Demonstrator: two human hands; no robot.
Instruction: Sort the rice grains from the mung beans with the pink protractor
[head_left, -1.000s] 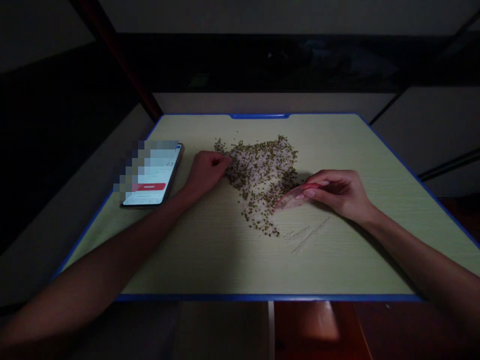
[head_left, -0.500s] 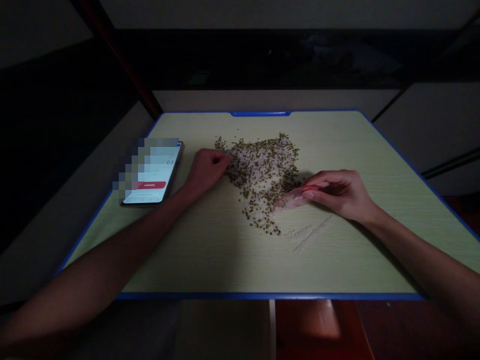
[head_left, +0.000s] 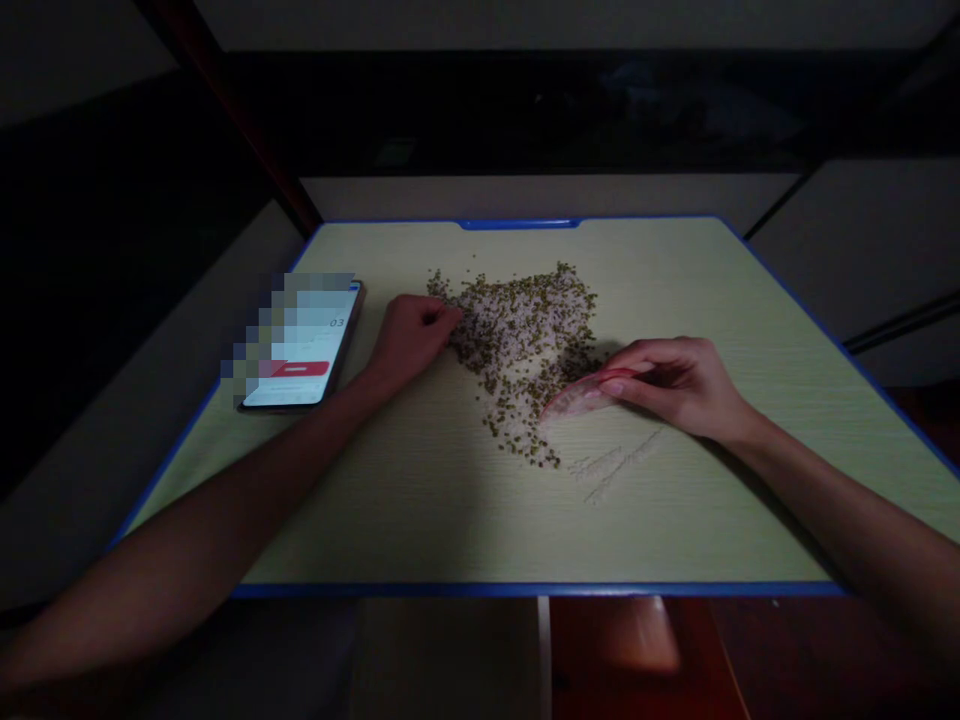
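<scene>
Tabletop (head_left: 375, 540) of pale wood grain, edged in blue, spreads before you. Just toward 12 o'clock from its centre lies a loose heap of mixed green bean-like and whitish rice-like grains (head_left: 525, 315). Your right hand (head_left: 675, 385), between 3 and 4 o'clock of the heap, is pinched narrow; your left hand (head_left: 412, 335), at 9, is curled closed at the heap's edge, and I can't tell whether it holds anything. Farther out at 9, a dark-framed rectangular phone (head_left: 307, 350) lies lit. Your right thumb and fingers grip a thin translucent pink, red-rimmed piece (head_left: 577, 395) near 5 o'clock. Beside it are faint pale streaks (head_left: 622, 465).
</scene>
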